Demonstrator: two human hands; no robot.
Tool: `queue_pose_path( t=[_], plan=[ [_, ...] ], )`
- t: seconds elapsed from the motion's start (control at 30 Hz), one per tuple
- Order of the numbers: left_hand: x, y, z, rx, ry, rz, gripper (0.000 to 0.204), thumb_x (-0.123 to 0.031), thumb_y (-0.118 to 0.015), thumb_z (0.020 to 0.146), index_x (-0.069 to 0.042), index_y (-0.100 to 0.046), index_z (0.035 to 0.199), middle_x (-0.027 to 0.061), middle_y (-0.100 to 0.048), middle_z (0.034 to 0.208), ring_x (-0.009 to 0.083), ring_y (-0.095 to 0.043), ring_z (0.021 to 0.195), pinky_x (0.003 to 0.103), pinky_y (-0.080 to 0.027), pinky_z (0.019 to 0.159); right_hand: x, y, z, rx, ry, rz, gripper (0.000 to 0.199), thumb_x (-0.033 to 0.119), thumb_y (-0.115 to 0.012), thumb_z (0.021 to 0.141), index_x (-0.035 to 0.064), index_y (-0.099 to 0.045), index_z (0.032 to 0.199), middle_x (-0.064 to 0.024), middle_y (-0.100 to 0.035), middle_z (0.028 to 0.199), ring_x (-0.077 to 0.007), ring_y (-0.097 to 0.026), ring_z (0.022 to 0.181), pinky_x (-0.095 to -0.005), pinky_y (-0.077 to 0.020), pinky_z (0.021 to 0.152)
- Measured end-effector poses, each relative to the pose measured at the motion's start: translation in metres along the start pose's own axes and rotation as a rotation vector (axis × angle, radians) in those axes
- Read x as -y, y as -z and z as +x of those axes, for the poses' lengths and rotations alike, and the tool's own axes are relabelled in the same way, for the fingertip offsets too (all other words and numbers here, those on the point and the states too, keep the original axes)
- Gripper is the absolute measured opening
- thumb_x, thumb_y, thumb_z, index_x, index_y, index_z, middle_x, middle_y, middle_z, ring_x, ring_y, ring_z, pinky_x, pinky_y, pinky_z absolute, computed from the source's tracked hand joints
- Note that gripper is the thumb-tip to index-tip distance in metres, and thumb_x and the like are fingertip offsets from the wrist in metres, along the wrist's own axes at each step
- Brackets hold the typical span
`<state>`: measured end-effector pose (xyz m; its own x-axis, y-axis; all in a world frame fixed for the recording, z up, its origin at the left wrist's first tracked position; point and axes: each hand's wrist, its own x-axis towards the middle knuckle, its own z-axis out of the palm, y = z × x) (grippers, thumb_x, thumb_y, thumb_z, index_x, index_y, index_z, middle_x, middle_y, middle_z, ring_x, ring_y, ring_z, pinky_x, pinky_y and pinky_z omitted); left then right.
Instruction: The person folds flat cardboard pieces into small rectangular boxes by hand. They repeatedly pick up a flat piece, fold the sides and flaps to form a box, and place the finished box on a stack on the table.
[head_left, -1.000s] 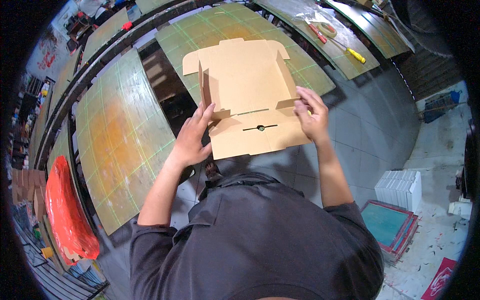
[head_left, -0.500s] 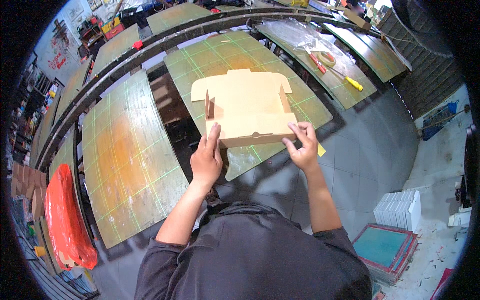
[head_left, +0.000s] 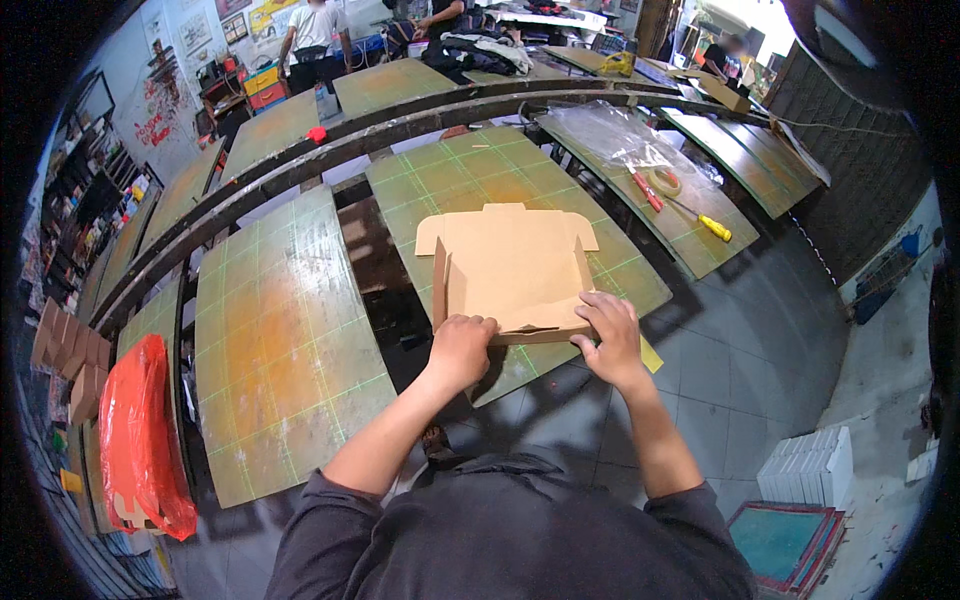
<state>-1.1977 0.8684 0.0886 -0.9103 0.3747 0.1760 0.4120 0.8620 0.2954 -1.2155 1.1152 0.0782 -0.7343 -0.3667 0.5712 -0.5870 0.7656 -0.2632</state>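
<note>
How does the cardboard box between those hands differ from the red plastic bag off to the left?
The cardboard box is plain brown; the plastic bag is bright red. The box has matte, straight-folded panels, while the bag looks shiny and wrinkled. The left hand and right hand touch the box; neither touches the bag.

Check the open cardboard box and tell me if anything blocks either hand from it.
Nothing visible does: the left hand and right hand are both on the near side of the open cardboard box. The yellow-handled screwdriver lies apart, on another board to the right.
</note>
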Motion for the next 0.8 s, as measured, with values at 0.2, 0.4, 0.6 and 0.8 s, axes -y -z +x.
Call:
queue_pose_path(
  t=[0.2, 0.4, 0.6, 0.8],
  plan=[
    [-0.01, 0.009, 0.012, 0.174, 0.036, 0.075, 0.015, -0.008, -0.055, 0.063, -0.005, -0.058, 0.077, 0.0126, -0.062, 0.08, 0.0299, -0.06, 0.08, 0.043, -0.047, 0.068, -0.003, 0.011, 0.004, 0.146, -0.03, -0.114, 0.023, 0.022, -0.073, 0.061, 0.0107, -0.063, 0.078, -0.0033, -0.058, 0.102, -0.024, -0.046, 0.107, -0.0429, -0.0291, 0.087],
    [-0.034, -0.008, 0.028, 0.153, 0.049, 0.076, 0.017, -0.011, -0.057, 0.066, -0.006, -0.062, 0.081, 0.0128, -0.063, 0.082, 0.0286, -0.061, 0.083, 0.04, -0.048, 0.073, 0.007, 0.009, 0.011, 0.17, -0.035, -0.137, 0.017, 0.018, -0.074, 0.057, 0.0081, -0.065, 0.069, -0.0058, -0.052, 0.113, -0.0251, -0.042, 0.111, -0.0423, -0.0278, 0.089],
    [-0.034, 0.014, 0.029, 0.302, -0.005, -0.001, 0.022, -0.011, -0.056, 0.064, -0.012, -0.067, 0.083, 0.0135, -0.064, 0.079, 0.0308, -0.061, 0.079, 0.041, -0.048, 0.072, 0.011, 0.025, 0.007, 0.299, -0.087, 0.099, 0.02, 0.017, -0.068, 0.064, 0.0096, -0.065, 0.082, -0.0054, -0.05, 0.114, -0.0231, -0.043, 0.11, -0.044, -0.0267, 0.094],
    [-0.041, 0.011, 0.011, 0.397, -0.113, -0.027, 0.025, -0.01, -0.057, 0.065, -0.013, -0.067, 0.088, 0.0151, -0.063, 0.082, 0.0314, -0.061, 0.081, 0.04, -0.048, 0.074, 0.054, 0.003, -0.003, 0.621, -0.038, 0.03, 0.024, 0.014, -0.056, 0.072, 0.0121, -0.061, 0.095, -0.0092, -0.061, 0.091, -0.0266, -0.057, 0.09, -0.0426, -0.0387, 0.079]
  ],
)
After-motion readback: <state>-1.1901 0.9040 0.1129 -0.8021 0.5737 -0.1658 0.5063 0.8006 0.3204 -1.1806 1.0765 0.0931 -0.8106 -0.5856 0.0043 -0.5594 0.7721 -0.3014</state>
